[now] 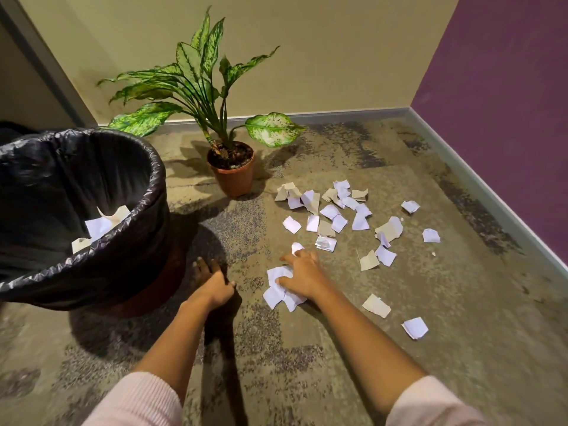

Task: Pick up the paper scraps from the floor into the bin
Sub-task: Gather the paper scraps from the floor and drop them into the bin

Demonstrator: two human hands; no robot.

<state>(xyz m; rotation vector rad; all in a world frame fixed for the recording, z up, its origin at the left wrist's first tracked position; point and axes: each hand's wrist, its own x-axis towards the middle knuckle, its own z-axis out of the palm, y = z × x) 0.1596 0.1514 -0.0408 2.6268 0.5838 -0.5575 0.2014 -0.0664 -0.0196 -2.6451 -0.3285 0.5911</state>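
Though half hidden, paper scraps (273, 295) in clamped grip of right hand (304, 279) (left hand (215, 285) shadowed, grip apart).

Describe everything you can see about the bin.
The bin is round and open, lined with a glossy black bag folded over its rim; a reddish-brown wall shows below. It stands on the carpet at left, near the potted plant. A few white and tan paper scraps lie inside. The left hand is beside its base; contact is unclear.
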